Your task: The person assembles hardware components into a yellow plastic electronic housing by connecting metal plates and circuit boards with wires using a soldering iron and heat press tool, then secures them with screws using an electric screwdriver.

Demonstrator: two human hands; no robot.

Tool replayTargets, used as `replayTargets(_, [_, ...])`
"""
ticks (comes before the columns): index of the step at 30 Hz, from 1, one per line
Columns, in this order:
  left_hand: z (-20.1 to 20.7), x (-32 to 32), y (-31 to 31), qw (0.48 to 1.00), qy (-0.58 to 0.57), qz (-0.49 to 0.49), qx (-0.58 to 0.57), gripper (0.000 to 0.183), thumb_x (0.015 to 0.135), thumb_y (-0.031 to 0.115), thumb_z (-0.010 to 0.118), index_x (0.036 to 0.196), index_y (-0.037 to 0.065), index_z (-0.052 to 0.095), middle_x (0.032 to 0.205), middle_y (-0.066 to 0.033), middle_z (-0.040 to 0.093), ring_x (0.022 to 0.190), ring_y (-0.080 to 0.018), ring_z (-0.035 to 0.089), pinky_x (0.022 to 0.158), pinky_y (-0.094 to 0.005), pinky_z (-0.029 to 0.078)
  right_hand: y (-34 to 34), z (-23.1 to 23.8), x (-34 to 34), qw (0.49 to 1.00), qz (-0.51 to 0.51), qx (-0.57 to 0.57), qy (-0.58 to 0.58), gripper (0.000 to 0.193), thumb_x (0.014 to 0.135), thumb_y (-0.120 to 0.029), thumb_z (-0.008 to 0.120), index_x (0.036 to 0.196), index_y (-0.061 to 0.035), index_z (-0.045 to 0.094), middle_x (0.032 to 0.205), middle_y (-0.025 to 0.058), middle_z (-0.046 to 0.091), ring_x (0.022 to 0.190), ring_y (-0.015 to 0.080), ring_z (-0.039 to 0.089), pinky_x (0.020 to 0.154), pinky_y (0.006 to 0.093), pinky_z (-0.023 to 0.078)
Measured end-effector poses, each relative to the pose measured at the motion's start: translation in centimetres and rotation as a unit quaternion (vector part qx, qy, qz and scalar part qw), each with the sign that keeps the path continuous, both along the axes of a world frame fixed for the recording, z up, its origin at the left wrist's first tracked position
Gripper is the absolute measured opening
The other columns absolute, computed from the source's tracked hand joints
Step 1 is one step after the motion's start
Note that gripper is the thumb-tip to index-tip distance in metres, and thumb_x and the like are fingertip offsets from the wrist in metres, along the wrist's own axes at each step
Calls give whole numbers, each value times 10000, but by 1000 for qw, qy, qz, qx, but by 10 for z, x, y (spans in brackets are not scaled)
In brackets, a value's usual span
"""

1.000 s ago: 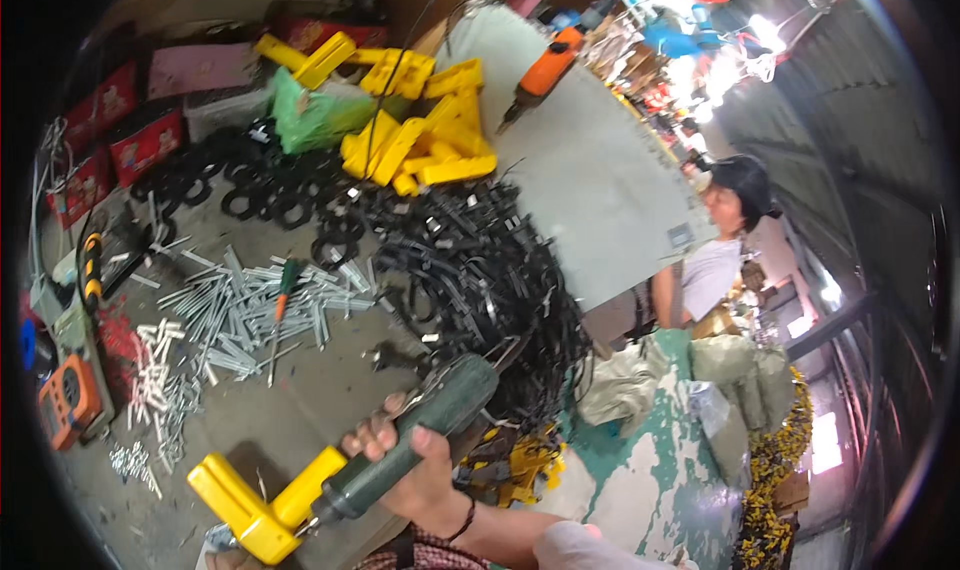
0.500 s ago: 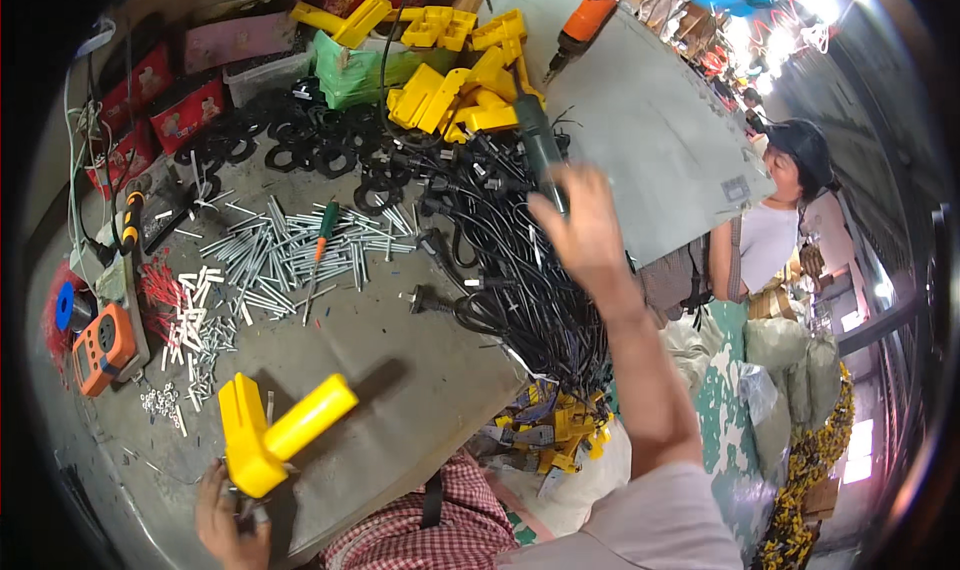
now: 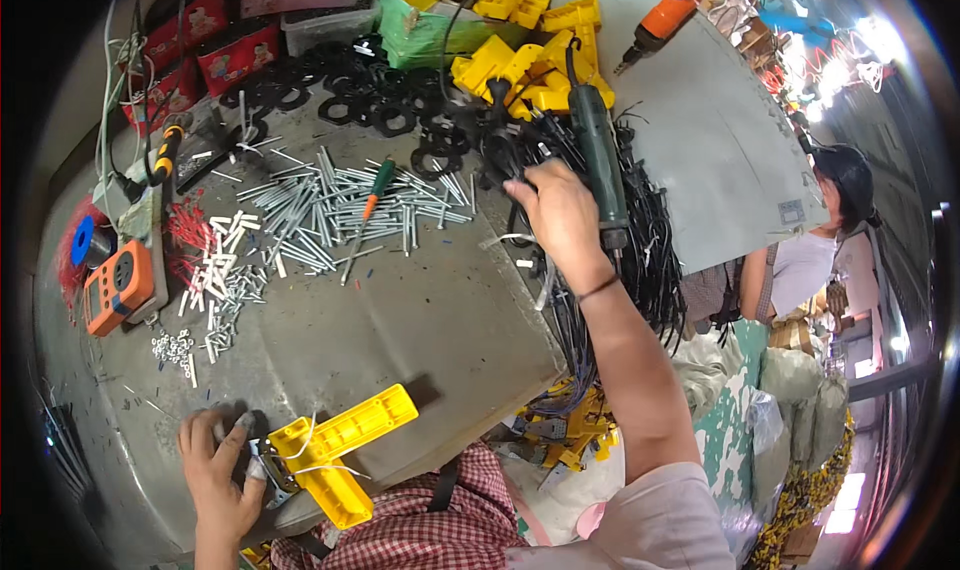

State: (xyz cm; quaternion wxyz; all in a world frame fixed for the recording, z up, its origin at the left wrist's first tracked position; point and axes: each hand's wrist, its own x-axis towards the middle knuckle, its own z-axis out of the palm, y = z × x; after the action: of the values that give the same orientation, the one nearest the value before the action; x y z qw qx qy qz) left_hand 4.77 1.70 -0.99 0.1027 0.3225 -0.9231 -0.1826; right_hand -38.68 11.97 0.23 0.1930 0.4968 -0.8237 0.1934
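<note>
My left hand (image 3: 222, 480) is at the table's near edge, thumb and index finger closed around the metal end of a yellow plastic housing (image 3: 355, 417). The housing's ribbed hollow side faces up, and white wires (image 3: 318, 450) loop from it. My right hand (image 3: 565, 215) reaches into the black power cords at the far right. Its thumb and fingers close on a black cord (image 3: 505, 155), though the grip is partly hidden. Just right of that hand, a dark green electric screwdriver (image 3: 597, 155) lies over the cord bundle (image 3: 648, 220).
Metal rods (image 3: 330, 205) lie mid-table with a green-and-orange screwdriver (image 3: 372, 202). White sleeves (image 3: 215, 270) and an orange socket box (image 3: 118, 288) are at left. Yellow housings (image 3: 540, 65) and black rings (image 3: 390, 118) sit behind. An orange tool (image 3: 665, 18) rests on a grey board. A co-worker (image 3: 800, 260) stands right.
My right hand has moved from the electric screwdriver to the cords left of it. The cord bundle has shifted right, baring table. My left hand has turned the housing over, showing its hollow side.
</note>
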Motion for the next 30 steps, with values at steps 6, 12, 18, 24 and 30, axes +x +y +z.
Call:
replayTargets(6, [44, -37, 4, 981, 183, -42, 52, 337, 716, 187, 603, 976, -23, 562, 1072, -229, 523, 978, -370, 520, 842, -443, 416, 17, 54, -11, 955, -112, -92, -258, 270, 862, -233, 584, 1010, -9, 610, 768, 112, 583, 649, 164, 548, 565, 281, 423])
replayTargets(12, [49, -166, 68, 814, 270, -226, 462, 759, 836, 260, 594, 1381, -41, 159, 1299, -280, 401, 1246, -383, 357, 1041, -390, 275, -8, 132, 124, 763, 172, -211, -587, 399, 883, -179, 542, 1215, 23, 452, 833, 39, 545, 516, 41, 406, 449, 159, 317])
replayTargets(18, [59, -123, 45, 824, 78, -340, 447, 468, 839, 43, 492, 1289, -8, 374, 1123, -241, 539, 1057, -378, 530, 890, -399, 447, 21, 116, 32, 940, -22, -70, -334, 403, 868, -156, 553, 1216, 26, 460, 895, 59, 581, 678, 109, 473, 614, 225, 391])
replayTargets(24, [28, -71, 7, 982, 118, -132, 72, 327, 688, 1, 550, 1014, 30, 556, 851, -92, 604, 707, -259, 620, 594, -332, 524, -25, 28, 160, 897, 313, 131, -282, 517, 786, -133, 634, 1247, -8, 438, 1081, 210, 538, 994, 342, 523, 863, 397, 410])
replayTargets(30, [-7, -28, -50, 970, 17, 228, -81, 295, 675, 102, 703, 923, 30, 561, 835, -142, 575, 792, -328, 566, 688, -407, 457, -47, -15, 187, 791, 341, 168, -479, 242, 858, -117, 548, 1084, -31, 531, 808, 150, 634, 723, 318, 620, 625, 374, 480])
